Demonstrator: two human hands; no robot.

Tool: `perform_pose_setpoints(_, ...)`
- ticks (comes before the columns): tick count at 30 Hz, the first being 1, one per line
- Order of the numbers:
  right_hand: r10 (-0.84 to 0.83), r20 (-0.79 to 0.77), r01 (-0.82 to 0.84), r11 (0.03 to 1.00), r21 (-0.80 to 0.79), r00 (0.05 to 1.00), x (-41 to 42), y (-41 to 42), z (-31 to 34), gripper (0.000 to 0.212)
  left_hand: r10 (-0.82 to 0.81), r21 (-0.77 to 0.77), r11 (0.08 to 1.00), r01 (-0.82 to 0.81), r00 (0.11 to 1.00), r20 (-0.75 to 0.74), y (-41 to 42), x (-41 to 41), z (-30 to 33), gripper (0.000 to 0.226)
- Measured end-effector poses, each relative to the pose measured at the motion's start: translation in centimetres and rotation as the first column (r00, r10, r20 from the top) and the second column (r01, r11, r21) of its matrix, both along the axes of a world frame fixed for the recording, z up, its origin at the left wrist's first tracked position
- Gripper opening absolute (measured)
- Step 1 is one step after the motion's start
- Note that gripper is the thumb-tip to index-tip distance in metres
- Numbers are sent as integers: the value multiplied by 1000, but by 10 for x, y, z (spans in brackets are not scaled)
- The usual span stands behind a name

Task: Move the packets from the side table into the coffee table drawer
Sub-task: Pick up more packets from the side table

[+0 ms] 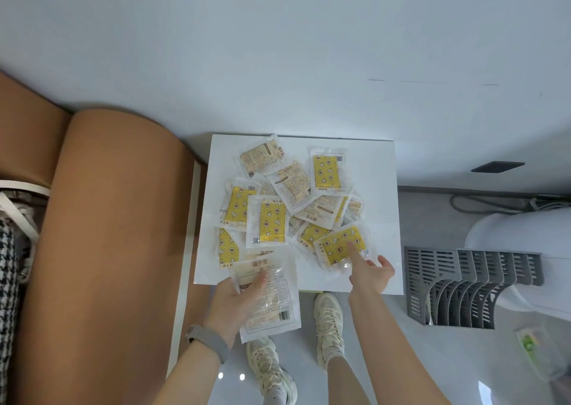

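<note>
Several clear packets with yellow star-and-moon prints [268, 219] lie piled on a white square side table [378, 188]. My left hand [239, 299] grips a small stack of packets [270, 299] printed side down, held over the table's near edge. My right hand [369, 270] is spread out, its index finger pressing on a yellow packet [340, 247] at the table's near right. That packet lies flat on the table. The coffee table drawer is out of view.
A tan sofa arm [117, 234] runs along the left of the table. A grey slotted rack [460, 284] stands on the floor to the right, beside a white rounded object [525, 237]. The white wall [278, 49] is directly behind. My feet [327, 324] are below the table's edge.
</note>
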State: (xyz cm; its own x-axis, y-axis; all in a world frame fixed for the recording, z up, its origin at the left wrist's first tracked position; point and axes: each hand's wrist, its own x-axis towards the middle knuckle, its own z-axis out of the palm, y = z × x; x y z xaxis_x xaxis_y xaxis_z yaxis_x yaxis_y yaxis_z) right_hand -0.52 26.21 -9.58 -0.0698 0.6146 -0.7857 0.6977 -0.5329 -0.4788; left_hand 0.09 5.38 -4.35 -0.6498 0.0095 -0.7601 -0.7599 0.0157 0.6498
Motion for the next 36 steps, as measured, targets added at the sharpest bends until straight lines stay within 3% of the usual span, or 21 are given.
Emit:
perform_pose_setpoints(3,46,52,-46,999,-5,998,-18,-2,-14,99,48,56,997,-49,999,19,-4,1,2,31)
perform_pose_setpoints(7,68,127,-70,997,12,990,-22,1,-23,106,94,53,994,-97,994,50,-11,3,0,23)
perform_pose_setpoints(11,32,133,-26,999,-47,991,-12,6,-22,83,135,59,988,-140,988,75,-12,4,-3,16)
perform_pose_setpoints(16,-56,67,62,994,-90,996,9,11,-17,38,169,67,982,-174,982,82,-10,2,-6,19)
perform_pose_setpoints(20,-65,83,67,998,-20,994,30,-1,-15,35,185,79,978,-193,978,101,-10,1,-8,13)
perform_pose_setpoints(23,96,4,-96,995,18,995,35,-14,-12,26,185,65,979,-193,976,113,-11,3,-9,12)
perform_pose_setpoints(25,316,-49,-317,948,0,947,26,-26,-11,29,172,61,982,-180,978,120,-13,3,-10,18)
perform_pose_setpoints(27,462,-70,-460,887,34,884,13,-38,-19,47,151,57,986,-159,981,122,-14,4,-10,29)
perform_pose_setpoints(29,541,26,-540,834,114,841,-4,-49,-24,51,142,53,987,-149,983,118,-16,4,-9,32)
perform_pose_setpoints(33,442,214,-471,875,114,871,-37,-60,-31,59,138,58,988,-145,984,109,-20,5,-7,28)
perform_pose_setpoints(36,370,235,-403,909,109,899,-49,-60,-33,57,125,55,990,-131,987,97,-27,5,-6,36)
